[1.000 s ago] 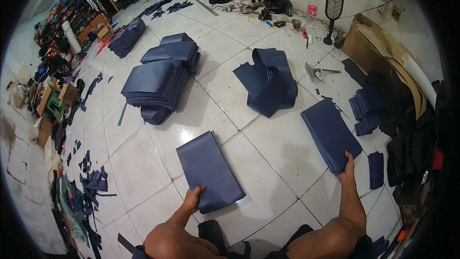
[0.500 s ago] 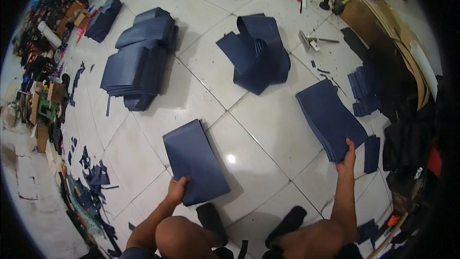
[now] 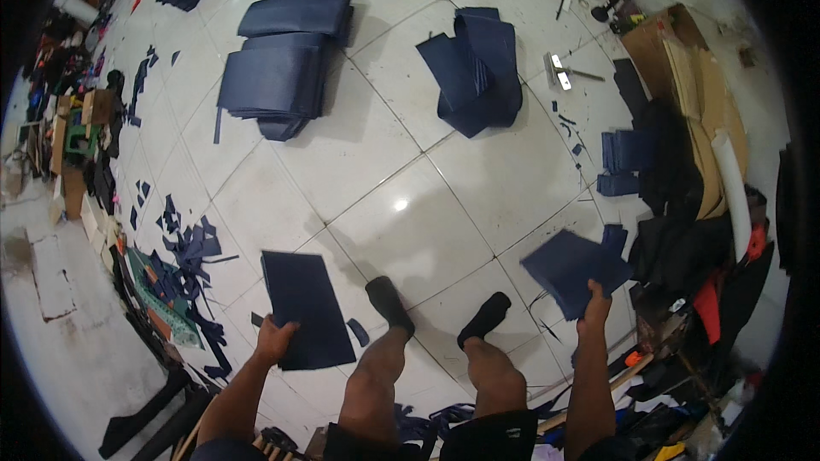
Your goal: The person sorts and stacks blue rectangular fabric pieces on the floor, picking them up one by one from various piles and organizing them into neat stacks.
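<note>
My left hand (image 3: 277, 340) is closed on the left edge of a rectangular dark blue sheet piece (image 3: 309, 303), thumb on top; it is held left of my feet, and how many layers it has I cannot tell. To the right of my feet, my right hand (image 3: 595, 307) grips the near edge of a stack of dark blue sheets (image 3: 568, 269), its thumb on top. A smaller blue piece (image 3: 614, 239) shows just past that stack's far corner. Between the two hands are my feet in black socks (image 3: 389, 303) on the tiled floor.
Ahead on the white tiles (image 3: 384, 188) lie a large layered pile of blue sheets (image 3: 272, 77) and a folded blue bundle (image 3: 478, 72). A metal tool (image 3: 561, 72) and small blue stacks (image 3: 626, 150) are at right, near cardboard (image 3: 683, 77). Blue scraps (image 3: 192, 248) litter the left side.
The view has shifted, so the floor piles appear farther up. Both hands still hold their blue sheets, now out to either side of my feet; the right stack has come closer to me.
</note>
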Action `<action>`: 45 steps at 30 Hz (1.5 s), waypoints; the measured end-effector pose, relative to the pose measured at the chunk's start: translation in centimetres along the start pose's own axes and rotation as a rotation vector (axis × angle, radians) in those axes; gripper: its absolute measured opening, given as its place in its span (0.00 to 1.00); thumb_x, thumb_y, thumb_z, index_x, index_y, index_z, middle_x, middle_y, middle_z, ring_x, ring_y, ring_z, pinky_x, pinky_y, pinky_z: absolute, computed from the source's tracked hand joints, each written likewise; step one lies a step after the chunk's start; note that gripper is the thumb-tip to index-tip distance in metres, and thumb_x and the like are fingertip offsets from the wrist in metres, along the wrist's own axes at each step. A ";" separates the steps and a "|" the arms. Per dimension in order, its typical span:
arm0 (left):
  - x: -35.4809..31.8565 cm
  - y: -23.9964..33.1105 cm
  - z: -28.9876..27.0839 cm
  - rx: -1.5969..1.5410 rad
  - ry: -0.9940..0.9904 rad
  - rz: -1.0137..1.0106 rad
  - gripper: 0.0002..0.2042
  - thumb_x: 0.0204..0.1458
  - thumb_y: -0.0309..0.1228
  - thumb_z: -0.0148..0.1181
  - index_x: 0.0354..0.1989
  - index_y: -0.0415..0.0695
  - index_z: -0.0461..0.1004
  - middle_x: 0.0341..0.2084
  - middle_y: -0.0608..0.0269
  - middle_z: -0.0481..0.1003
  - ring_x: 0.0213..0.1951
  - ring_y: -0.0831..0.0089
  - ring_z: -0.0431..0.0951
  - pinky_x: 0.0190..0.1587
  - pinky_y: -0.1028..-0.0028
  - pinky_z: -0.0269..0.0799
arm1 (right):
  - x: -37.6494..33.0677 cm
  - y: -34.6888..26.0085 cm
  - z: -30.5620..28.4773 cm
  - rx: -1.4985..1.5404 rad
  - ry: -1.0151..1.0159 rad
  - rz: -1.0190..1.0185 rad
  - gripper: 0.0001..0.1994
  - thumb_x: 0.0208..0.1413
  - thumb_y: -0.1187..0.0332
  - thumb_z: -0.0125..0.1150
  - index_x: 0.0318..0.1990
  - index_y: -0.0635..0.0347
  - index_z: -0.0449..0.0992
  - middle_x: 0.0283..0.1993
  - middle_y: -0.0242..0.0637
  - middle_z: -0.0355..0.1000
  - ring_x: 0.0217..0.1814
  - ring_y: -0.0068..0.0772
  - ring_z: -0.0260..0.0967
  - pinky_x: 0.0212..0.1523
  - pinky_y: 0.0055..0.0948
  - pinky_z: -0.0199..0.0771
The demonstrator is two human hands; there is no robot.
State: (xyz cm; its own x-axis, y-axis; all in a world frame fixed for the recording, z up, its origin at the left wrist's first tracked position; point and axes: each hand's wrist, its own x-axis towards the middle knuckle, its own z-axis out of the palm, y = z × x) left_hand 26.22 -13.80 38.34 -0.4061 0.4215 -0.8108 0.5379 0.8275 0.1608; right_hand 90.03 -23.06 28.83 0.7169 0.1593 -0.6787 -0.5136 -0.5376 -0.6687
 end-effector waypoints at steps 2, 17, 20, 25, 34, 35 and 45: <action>-1.9 -6.8 -2.9 -0.160 -0.031 0.047 0.28 0.46 0.35 0.66 0.50 0.27 0.67 0.42 0.43 0.78 0.42 0.61 0.81 0.46 0.66 0.77 | -2.5 -0.3 -1.8 -0.149 0.023 -0.049 0.23 0.50 0.72 0.63 0.55 0.66 0.70 0.51 0.39 0.72 0.48 0.38 0.73 0.51 0.35 0.76; -14.1 -17.5 -13.9 -0.276 0.038 -0.353 0.30 0.44 0.32 0.63 0.54 0.27 0.62 0.43 0.45 0.75 0.43 0.55 0.79 0.48 0.61 0.75 | -27.9 -12.9 18.2 -0.062 -0.270 -0.232 0.36 0.47 0.74 0.65 0.64 0.66 0.56 0.55 0.49 0.65 0.55 0.48 0.68 0.56 0.46 0.71; -8.9 -32.3 -11.0 -0.138 -0.030 0.035 0.15 0.57 0.45 0.58 0.32 0.45 0.78 0.20 0.63 0.75 0.14 0.71 0.68 0.18 0.70 0.64 | -29.6 -16.0 27.0 -0.076 -0.357 -0.240 0.35 0.48 0.73 0.66 0.64 0.67 0.57 0.56 0.49 0.65 0.56 0.46 0.66 0.59 0.44 0.67; -10.9 -22.5 -13.1 -0.136 0.124 0.169 0.20 0.55 0.45 0.56 0.35 0.37 0.77 0.34 0.47 0.79 0.38 0.58 0.77 0.44 0.57 0.70 | -33.2 -21.2 46.3 -0.053 -0.606 -0.354 0.35 0.51 0.72 0.64 0.66 0.68 0.55 0.60 0.48 0.63 0.60 0.44 0.63 0.65 0.41 0.60; -5.4 -0.4 -21.8 -0.047 -0.008 -0.367 0.28 0.53 0.50 0.58 0.44 0.30 0.72 0.40 0.39 0.77 0.44 0.49 0.77 0.48 0.53 0.71 | -33.4 -27.3 76.4 0.019 -1.065 -0.238 0.29 0.55 0.68 0.62 0.63 0.65 0.62 0.57 0.42 0.68 0.58 0.36 0.68 0.60 0.36 0.69; -4.9 2.6 -23.5 -0.137 -0.051 -0.384 0.29 0.53 0.50 0.59 0.46 0.30 0.71 0.41 0.38 0.77 0.44 0.48 0.77 0.49 0.53 0.70 | -32.1 -26.9 78.4 0.033 -1.111 -0.171 0.28 0.55 0.67 0.62 0.62 0.65 0.63 0.57 0.42 0.68 0.58 0.36 0.68 0.60 0.36 0.70; 2.2 18.3 -29.5 -0.274 -0.113 -0.490 0.43 0.50 0.51 0.61 0.67 0.32 0.56 0.62 0.38 0.65 0.64 0.47 0.62 0.66 0.58 0.55 | -10.5 -14.0 91.2 -0.159 -0.961 0.073 0.35 0.49 0.65 0.67 0.65 0.62 0.60 0.57 0.45 0.67 0.58 0.46 0.69 0.58 0.45 0.74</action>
State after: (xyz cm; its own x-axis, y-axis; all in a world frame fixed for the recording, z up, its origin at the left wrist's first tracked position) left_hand 13.36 13.21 56.17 -0.4705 -0.0655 -0.8800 0.0897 0.9885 -0.1215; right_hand 46.67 58.33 17.57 -0.0400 0.6904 -0.7224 -0.4215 -0.6671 -0.6143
